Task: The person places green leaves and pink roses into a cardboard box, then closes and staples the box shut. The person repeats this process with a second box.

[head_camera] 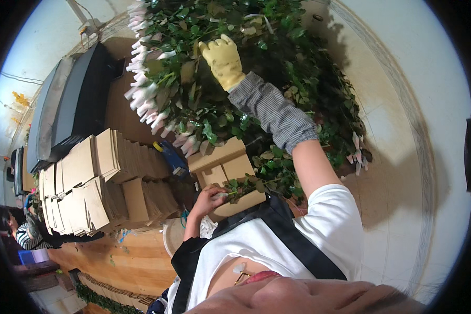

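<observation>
A large pile of leafy cut-flower stems [219, 117], apparently roses, lies before me. Pale pinkish-white sleeves [141, 94] cover the stem ends along its left side. My right hand [222, 61], in a stained yellow rubber glove, is over the pile with fingers curled; whether it grips a stem is unclear. Below the pile, an open cardboard box [235, 161] sits against my waist. My bare left hand [208, 202] is closed around the pale-covered end of a leafy stem [245, 186], which lies across the box. The fingers hide part of that end.
Stacks of flat cardboard [82, 161] stand at left, before large dark panels [74, 90]. A blue container with a yellow cap [168, 157] sits between cardboard and pile. A round pale bin [174, 235] is by my left elbow. Another person [29, 235] is at far left.
</observation>
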Tool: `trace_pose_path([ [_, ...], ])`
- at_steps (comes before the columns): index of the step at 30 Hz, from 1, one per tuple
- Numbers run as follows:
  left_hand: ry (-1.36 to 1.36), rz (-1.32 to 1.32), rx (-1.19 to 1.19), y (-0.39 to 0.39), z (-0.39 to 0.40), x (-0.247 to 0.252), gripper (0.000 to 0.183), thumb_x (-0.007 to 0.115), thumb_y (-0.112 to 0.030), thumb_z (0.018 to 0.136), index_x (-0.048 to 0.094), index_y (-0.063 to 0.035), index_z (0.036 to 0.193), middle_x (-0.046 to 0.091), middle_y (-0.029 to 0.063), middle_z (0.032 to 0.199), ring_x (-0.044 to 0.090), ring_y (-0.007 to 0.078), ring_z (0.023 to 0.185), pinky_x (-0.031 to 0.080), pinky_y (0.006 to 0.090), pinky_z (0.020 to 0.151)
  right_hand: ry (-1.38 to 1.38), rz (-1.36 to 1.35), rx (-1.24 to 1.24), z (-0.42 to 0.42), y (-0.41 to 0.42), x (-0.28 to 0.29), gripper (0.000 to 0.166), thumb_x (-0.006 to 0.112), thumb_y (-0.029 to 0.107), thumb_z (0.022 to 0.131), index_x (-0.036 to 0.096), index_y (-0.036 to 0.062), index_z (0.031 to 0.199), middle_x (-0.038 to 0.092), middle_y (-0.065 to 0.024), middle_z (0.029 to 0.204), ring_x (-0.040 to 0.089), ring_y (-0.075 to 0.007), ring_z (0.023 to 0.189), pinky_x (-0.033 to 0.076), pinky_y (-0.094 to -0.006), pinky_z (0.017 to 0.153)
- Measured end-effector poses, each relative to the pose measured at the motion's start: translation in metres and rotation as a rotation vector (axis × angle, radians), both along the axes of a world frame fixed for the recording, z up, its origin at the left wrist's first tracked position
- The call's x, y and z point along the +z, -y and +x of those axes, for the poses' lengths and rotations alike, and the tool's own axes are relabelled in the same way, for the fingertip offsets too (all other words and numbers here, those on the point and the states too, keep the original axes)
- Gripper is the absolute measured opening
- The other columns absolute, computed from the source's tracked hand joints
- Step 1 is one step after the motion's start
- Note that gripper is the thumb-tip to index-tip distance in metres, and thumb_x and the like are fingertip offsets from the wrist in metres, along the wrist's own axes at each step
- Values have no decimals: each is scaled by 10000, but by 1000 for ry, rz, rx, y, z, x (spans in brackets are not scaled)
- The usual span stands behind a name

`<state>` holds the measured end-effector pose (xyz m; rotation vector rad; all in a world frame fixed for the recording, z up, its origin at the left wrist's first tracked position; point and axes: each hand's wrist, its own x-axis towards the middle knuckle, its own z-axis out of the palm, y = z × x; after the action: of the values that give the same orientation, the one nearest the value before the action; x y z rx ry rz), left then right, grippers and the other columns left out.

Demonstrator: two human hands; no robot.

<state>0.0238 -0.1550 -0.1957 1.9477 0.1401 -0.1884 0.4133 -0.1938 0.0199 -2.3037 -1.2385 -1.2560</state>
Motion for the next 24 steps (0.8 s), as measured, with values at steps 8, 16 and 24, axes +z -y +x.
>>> trace_pose_path([
  [8,-17,13,-9,2,4,11,273,744,-187,820,729,-67,1065,635,128,990,626,276,933,501,348,845,-406,-436,117,-18,43,7,605,740,176,766,547,115,1336,662,-123,1160,617,-285,1113,447,-397,976],
  [16,44,53,-17,2,6,17,268,748,-170,811,722,-52,1050,642,136,977,625,286,938,497,356,855,-234,-743,-118,-28,96,-18,336,433,155,991,619,151,1270,668,-73,1113,616,-241,1073,364,-387,1079],
  [24,-36,67,-81,3,8,18,287,741,-191,835,716,-53,1085,604,121,1021,607,266,991,489,352,890,-124,-642,-97,-12,114,-74,402,449,168,983,554,132,1369,593,-73,1319,503,-268,1278,343,-407,1125],
])
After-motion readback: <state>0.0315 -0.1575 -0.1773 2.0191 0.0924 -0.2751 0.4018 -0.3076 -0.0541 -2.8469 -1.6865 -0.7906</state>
